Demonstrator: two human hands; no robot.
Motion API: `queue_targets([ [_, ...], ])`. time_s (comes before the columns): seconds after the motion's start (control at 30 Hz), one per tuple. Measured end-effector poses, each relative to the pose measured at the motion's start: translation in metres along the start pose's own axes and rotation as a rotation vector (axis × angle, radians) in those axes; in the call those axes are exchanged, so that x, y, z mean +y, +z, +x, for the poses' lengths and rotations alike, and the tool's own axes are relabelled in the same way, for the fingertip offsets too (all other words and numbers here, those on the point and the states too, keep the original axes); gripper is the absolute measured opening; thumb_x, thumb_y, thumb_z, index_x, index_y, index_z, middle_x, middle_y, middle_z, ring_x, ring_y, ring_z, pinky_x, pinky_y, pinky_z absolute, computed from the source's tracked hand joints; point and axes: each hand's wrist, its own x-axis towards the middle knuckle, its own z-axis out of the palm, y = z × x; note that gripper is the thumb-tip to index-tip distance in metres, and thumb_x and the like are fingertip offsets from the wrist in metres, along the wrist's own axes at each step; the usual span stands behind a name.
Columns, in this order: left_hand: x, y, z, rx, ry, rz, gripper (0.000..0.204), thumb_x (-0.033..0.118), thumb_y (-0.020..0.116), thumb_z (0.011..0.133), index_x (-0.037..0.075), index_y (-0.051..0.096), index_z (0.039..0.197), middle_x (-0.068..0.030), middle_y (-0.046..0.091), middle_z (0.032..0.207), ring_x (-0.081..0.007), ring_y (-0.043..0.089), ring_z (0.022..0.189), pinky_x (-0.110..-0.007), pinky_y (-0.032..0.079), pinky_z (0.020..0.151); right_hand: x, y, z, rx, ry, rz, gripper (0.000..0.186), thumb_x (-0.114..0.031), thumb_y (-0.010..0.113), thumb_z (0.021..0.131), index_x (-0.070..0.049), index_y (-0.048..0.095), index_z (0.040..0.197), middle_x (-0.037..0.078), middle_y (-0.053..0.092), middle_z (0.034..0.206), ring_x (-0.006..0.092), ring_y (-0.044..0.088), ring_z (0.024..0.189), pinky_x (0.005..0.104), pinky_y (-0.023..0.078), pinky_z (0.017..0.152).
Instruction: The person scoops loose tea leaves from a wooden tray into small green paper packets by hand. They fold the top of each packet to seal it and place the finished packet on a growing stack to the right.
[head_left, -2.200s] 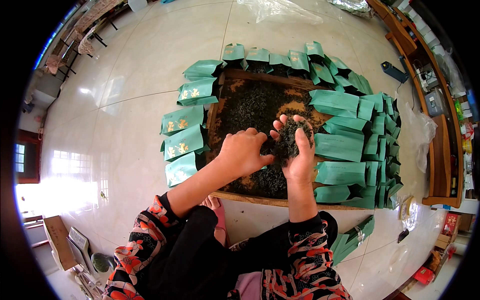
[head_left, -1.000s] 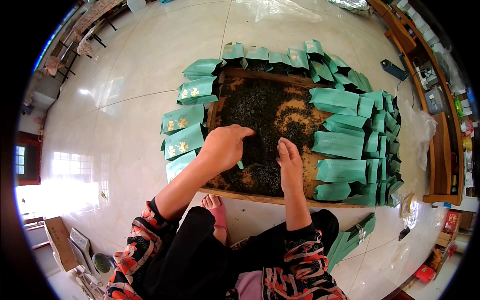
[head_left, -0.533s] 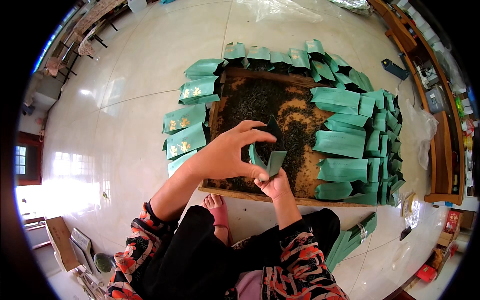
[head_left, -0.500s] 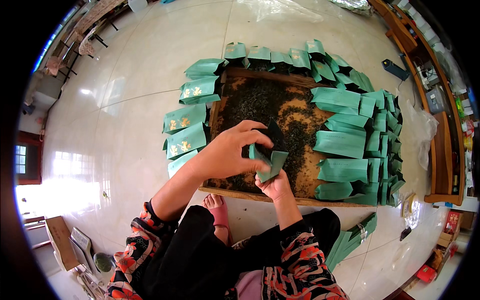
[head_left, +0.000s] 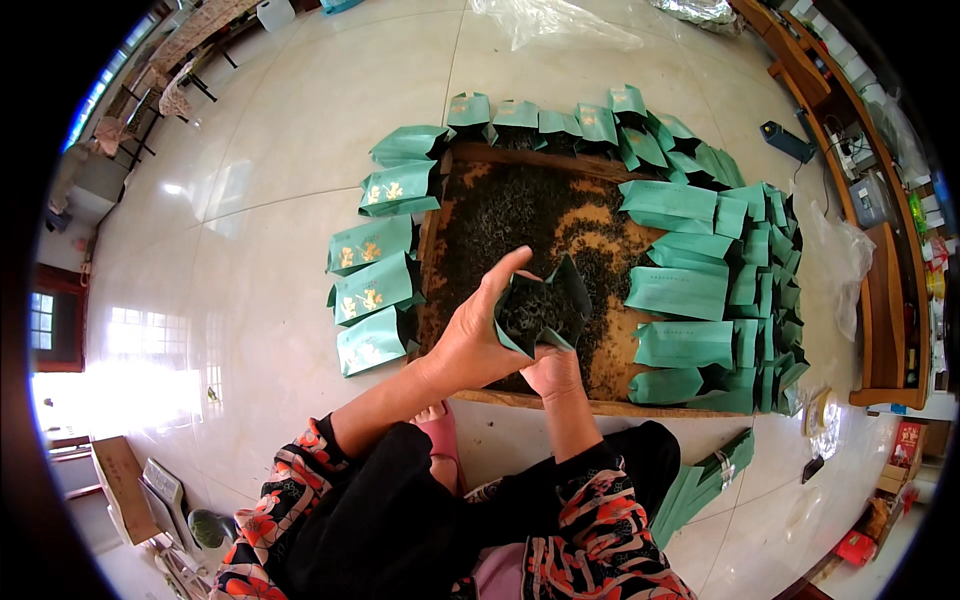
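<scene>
Between my hands, over the near part of a shallow wooden tray (head_left: 616, 348), is a green bag (head_left: 574, 288) with its mouth gaping upward. Dark dried leaves, like loose tea, show inside it. My left hand (head_left: 470, 345) cups the bag's left side, a digit stretched up beside the mouth. From below and the near side, my right hand (head_left: 555, 372) supports it; the bag hides part of those fingers. More of the same dark leaves (head_left: 500, 205) lie spread across the tray, thickest at the left, with bare wood showing in streaks.
Filled green bags (head_left: 682, 290) crowd the tray's right side. Others stand along the far edge and in a left column (head_left: 370, 290). A bundle of flat green bags (head_left: 705, 485) lies on the floor at near right. Clear plastic sheeting (head_left: 555, 22) is beyond; wooden furniture (head_left: 885, 310) stands at right.
My left hand has come down from above the bag's mouth to its left side. The bag has opened wider and tipped, so the leaves inside now show.
</scene>
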Motion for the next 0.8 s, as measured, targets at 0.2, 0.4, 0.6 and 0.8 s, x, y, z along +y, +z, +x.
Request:
queue_targets([
  [0.2, -0.013, 0.002, -0.009, -0.041, 0.111, -0.083, 0.104, 0.014, 0.084, 0.056, 0.008, 0.021, 0.138, -0.0159, 0.047, 0.123, -0.0286, 0.049, 0.112, -0.037, 0.042, 0.091, -0.006, -0.013, 0.0, -0.003, 0.13, -0.021, 0.06, -0.049, 0.048, 0.088, -0.006, 0.041, 0.13, 0.01, 0.046, 0.13, 0.0262, 0.045, 0.119, 0.0418, 0.037, 0.099],
  [0.4, -0.03, 0.018, -0.023, -0.116, -0.273, -0.144, 0.079, 0.015, 0.079, 0.064, 0.003, 0.034, 0.128, -0.0163, 0.045, 0.124, -0.0248, 0.048, 0.11, -0.036, 0.042, 0.09, 0.008, -0.008, 0.008, 0.097, -0.13, 0.018, 0.058, -0.05, 0.043, 0.09, -0.011, 0.038, 0.132, 0.009, 0.044, 0.13, 0.0267, 0.042, 0.119, 0.0433, 0.031, 0.102],
  [0.6, 0.004, -0.009, -0.014, -0.132, -0.397, -0.266, 0.073, 0.008, 0.076, 0.064, 0.004, 0.04, 0.128, -0.0128, 0.044, 0.126, -0.0218, 0.048, 0.112, -0.033, 0.042, 0.091, -0.011, 0.023, 0.004, -0.069, -0.073, 0.287, 0.061, -0.056, 0.038, 0.089, -0.014, 0.038, 0.133, 0.011, 0.04, 0.134, 0.03, 0.039, 0.122, 0.0443, 0.027, 0.104],
  [0.8, -0.067, 0.021, -0.037, -0.076, -0.16, -0.406, 0.097, 0.0, 0.075, 0.062, 0.008, 0.018, 0.14, -0.0124, 0.037, 0.133, -0.0231, 0.044, 0.117, -0.033, 0.037, 0.096, 0.009, -0.007, 0.006, 0.033, 0.065, 0.314, 0.055, -0.051, 0.033, 0.093, -0.009, 0.048, 0.124, 0.016, 0.054, 0.116, 0.0321, 0.055, 0.101, 0.0464, 0.047, 0.083],
])
